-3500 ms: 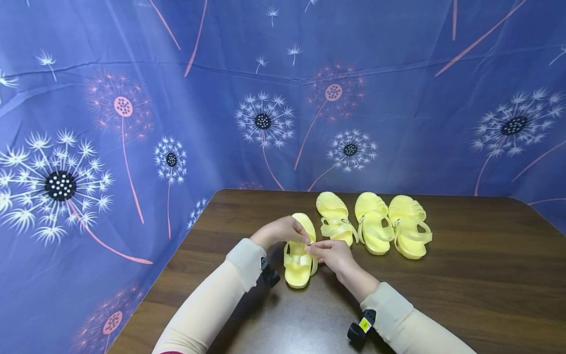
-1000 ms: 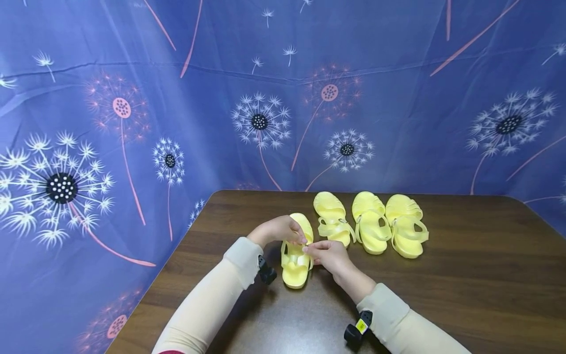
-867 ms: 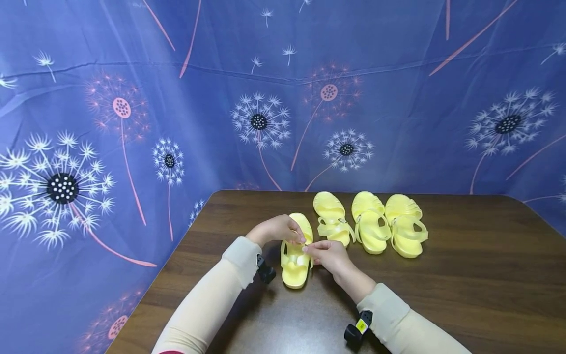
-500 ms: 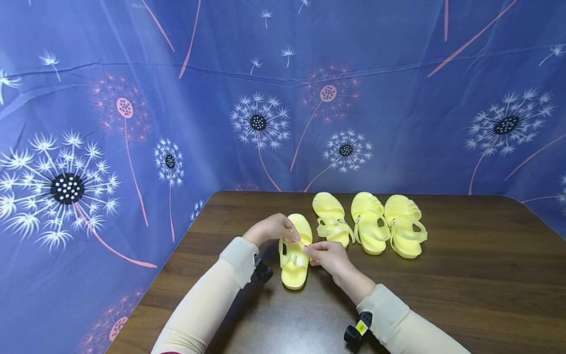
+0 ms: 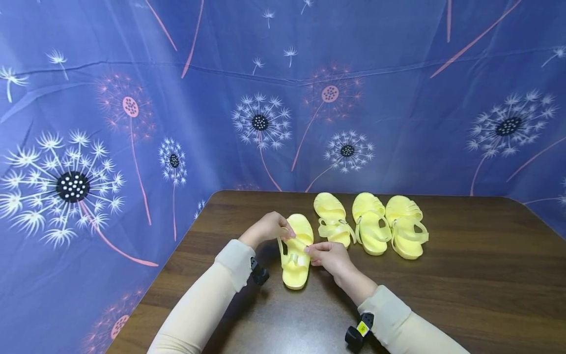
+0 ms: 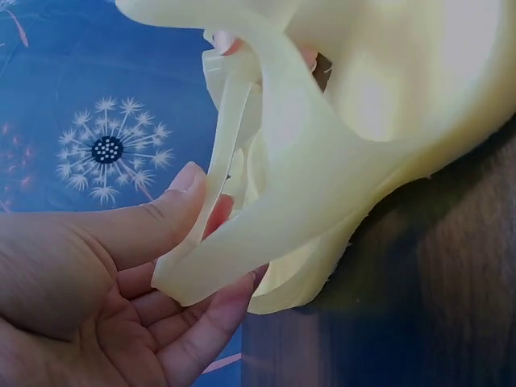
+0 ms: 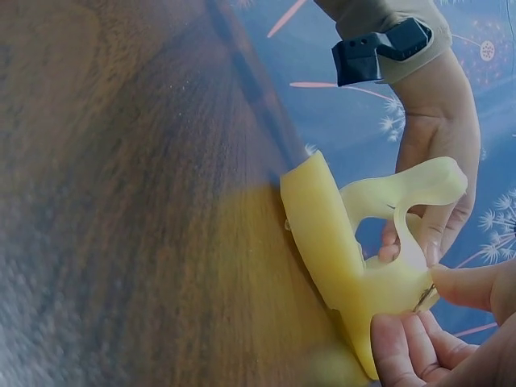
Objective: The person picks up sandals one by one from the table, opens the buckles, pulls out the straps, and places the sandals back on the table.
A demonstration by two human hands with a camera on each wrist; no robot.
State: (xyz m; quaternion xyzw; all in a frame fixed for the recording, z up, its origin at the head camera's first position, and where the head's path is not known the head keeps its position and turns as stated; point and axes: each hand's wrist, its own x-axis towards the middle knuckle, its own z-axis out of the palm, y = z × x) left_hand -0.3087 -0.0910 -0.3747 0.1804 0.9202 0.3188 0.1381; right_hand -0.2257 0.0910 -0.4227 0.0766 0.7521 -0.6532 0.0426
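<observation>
A yellow sandal (image 5: pixel 295 276) stands on the table, its heel end towards me. My left hand (image 5: pixel 267 229) is at its left side and pinches a pale yellow strap (image 6: pixel 222 161) between thumb and fingers, seen close up in the left wrist view. At the sandal's right side, my right hand (image 5: pixel 333 258) pinches the strap where a small metal buckle (image 7: pixel 425 297) shows in the right wrist view. Strap runs across the sandal between the two hands. Whether its end is threaded through the buckle I cannot tell.
Three more yellow sandals, a left one (image 5: pixel 329 209), a middle one (image 5: pixel 373 236) and a right one (image 5: pixel 408 246), lie in a row behind and right of my hands. The brown wooden table (image 5: pixel 477 275) ends at a blue dandelion-print cloth (image 5: pixel 398 98).
My left hand has drawn away to the left, from close beside the right fingertips, so a gap shows between the hands. My right hand stays at the sandal's right side.
</observation>
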